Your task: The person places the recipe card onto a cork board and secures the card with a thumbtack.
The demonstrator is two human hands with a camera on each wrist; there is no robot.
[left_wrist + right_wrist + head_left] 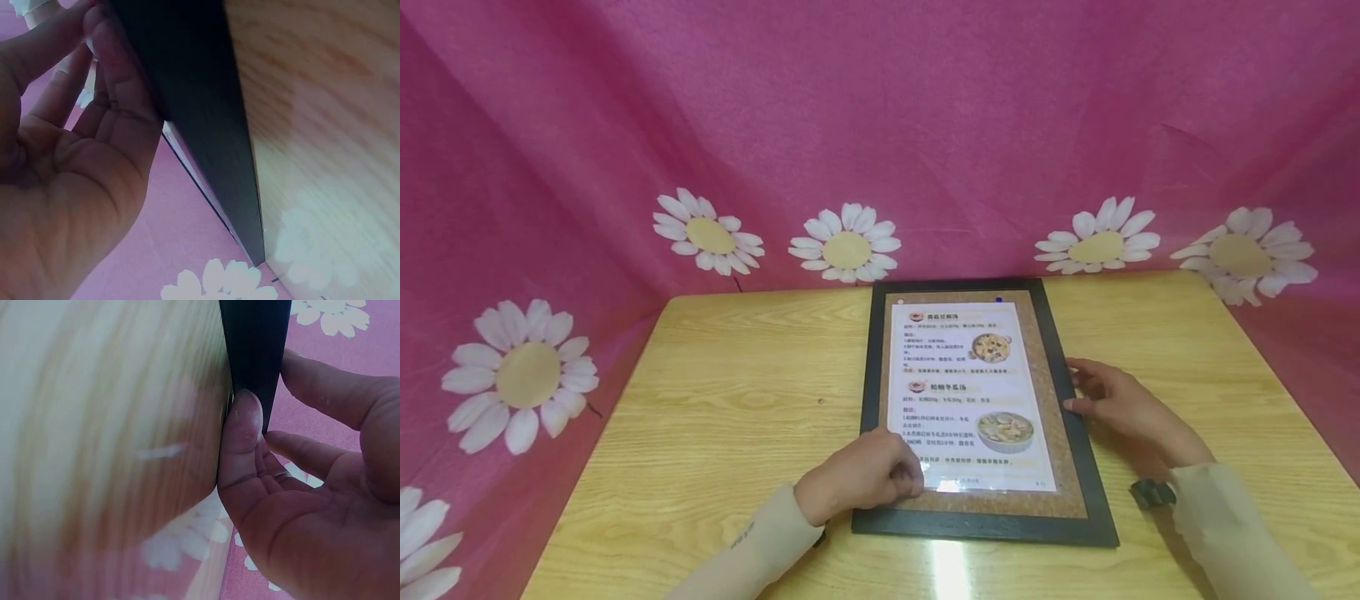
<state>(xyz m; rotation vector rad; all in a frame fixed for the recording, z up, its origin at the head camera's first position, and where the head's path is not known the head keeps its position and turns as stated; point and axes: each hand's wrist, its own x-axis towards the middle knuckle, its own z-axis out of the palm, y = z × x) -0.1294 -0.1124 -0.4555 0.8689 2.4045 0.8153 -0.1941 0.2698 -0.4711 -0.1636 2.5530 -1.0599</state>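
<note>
A framed corkboard [972, 525] with a black border lies flat on the table. On its cork is a printed recipe sheet [955, 346] with two soup pictures. My left hand [868, 471] rests over the sheet's lower left corner, fingers curled. Thumb and finger meet in a pinch at the top of the left wrist view, where a speck of red like a pin head shows; most of it is hidden. My right hand [1123, 408] touches the board's right edge with relaxed fingers; its fingertips [247, 415] lie against the black side.
A pale pin [901, 302] and a blue pin [999, 299] sit along the sheet's top edge. The wooden table [737, 400] lies beneath, with a pink daisy-print cloth [880, 117] hanging behind and at the sides.
</note>
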